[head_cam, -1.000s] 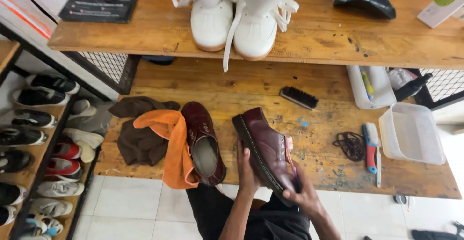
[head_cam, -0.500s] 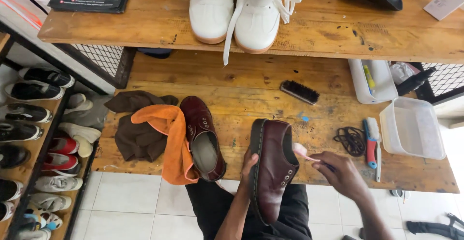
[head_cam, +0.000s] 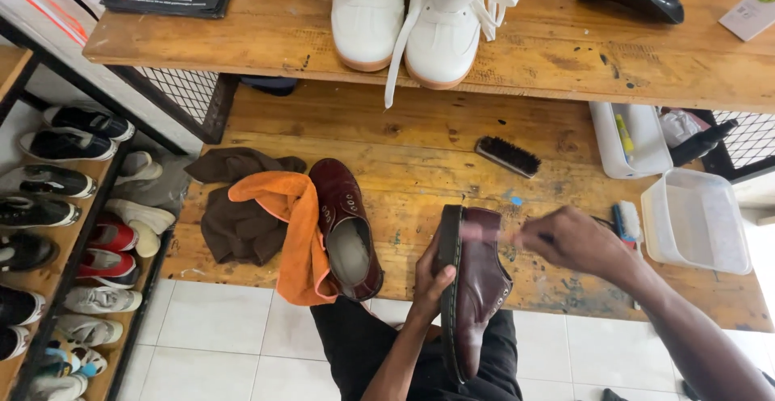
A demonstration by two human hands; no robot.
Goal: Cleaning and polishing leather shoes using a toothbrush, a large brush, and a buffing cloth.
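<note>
I hold the dark red shoe (head_cam: 478, 288) over the near edge of the bench (head_cam: 420, 138), my left hand (head_cam: 432, 276) clamped on its sole. My right hand (head_cam: 577, 243) is closed and blurry, rubbing the toe. Next I should turn the shoe slowly.

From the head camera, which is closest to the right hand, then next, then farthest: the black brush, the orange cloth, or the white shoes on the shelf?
Measured from the right hand:
1. Black brush, on the bench just up and left of the hand.
2. White shoes, up on the top shelf.
3. Orange cloth, far left, beside the other maroon shoe.
The last two are fairly close.
</note>
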